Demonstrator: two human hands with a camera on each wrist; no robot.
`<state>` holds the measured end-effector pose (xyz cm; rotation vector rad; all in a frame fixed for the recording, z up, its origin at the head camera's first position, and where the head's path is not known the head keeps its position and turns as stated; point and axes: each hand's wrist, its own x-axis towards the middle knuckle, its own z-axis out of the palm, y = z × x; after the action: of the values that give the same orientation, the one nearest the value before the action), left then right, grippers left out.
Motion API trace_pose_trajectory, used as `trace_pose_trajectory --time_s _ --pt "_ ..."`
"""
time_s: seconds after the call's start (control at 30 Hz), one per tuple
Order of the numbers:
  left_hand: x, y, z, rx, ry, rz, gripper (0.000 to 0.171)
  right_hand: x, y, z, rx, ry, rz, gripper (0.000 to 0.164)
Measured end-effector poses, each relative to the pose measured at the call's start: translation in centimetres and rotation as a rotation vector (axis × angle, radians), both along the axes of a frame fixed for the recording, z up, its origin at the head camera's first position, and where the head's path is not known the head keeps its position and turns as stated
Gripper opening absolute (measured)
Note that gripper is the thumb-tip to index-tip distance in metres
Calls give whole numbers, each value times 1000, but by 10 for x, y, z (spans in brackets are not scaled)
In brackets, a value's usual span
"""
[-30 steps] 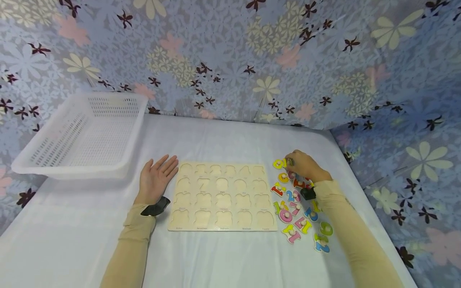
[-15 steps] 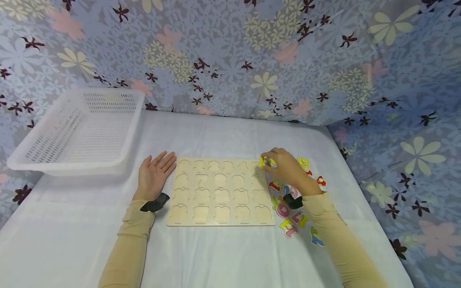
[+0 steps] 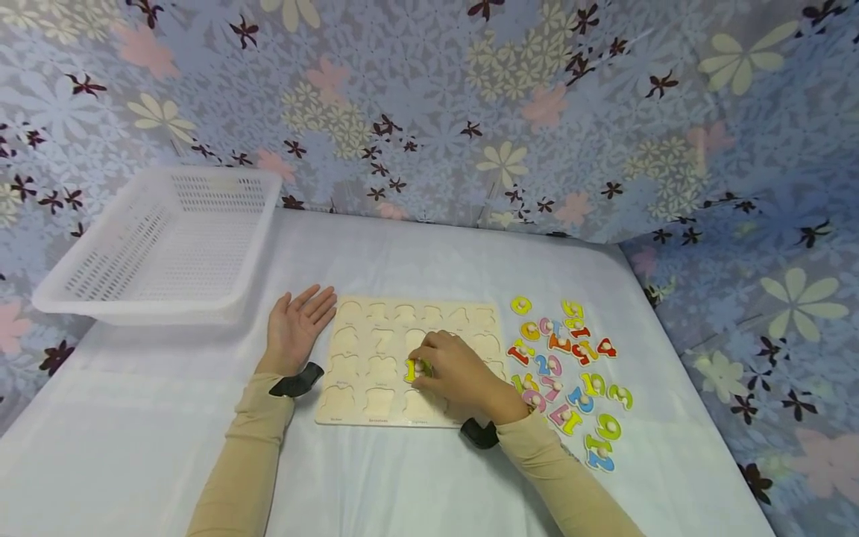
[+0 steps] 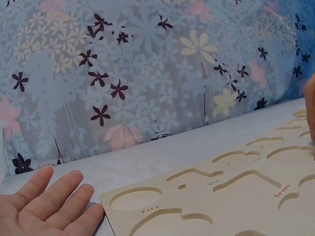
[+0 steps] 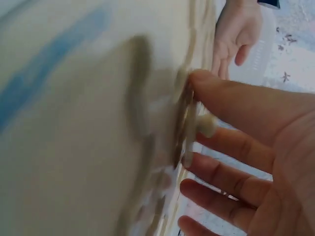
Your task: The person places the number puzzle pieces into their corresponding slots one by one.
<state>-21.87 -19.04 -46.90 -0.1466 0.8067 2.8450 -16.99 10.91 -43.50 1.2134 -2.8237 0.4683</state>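
Note:
My right hand (image 3: pixel 463 377) is over the middle of a pale wooden number puzzle board (image 3: pixel 362 359). Its thumb and fingers pinch a yellow-and-green number piece (image 3: pixel 411 371) that shows a 1; the fingers cover the other digit. In the right wrist view the same number piece (image 5: pixel 191 128) stands edge-on with its small knob pointing at the palm. Whether it touches the board is unclear. My left hand (image 3: pixel 291 335) lies palm up on the table, fingers extended, beside the board's left edge. Cut-out recesses and printed number words show in the left wrist view.
Several colourful knobbed number pieces (image 3: pixel 580 399) lie scattered right of the board. A white perforated basket (image 3: pixel 231 306) stands at the back left on the white tablecloth (image 3: pixel 403 485). Behind everything hangs a flowered fabric (image 3: pixel 429 112).
My right hand has picked the number piece from the scattered pile and carried it left, past the board's upper right corner, to over its middle. The left hand has stayed in place.

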Motion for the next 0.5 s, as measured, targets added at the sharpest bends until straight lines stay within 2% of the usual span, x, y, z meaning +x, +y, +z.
trace_pose_trajectory --time_s 0.13,0.37,0.5 --pt "1 2 -2 -5 0 -1 59 0 -4 1 17 -19 -28 37" --pt "3 4 -3 -33 -5 8 60 -4 -6 7 86 -103 -56 37" --pt "1 2 -1 -3 -1 19 63 -8 -8 9 98 -92 -53 37"
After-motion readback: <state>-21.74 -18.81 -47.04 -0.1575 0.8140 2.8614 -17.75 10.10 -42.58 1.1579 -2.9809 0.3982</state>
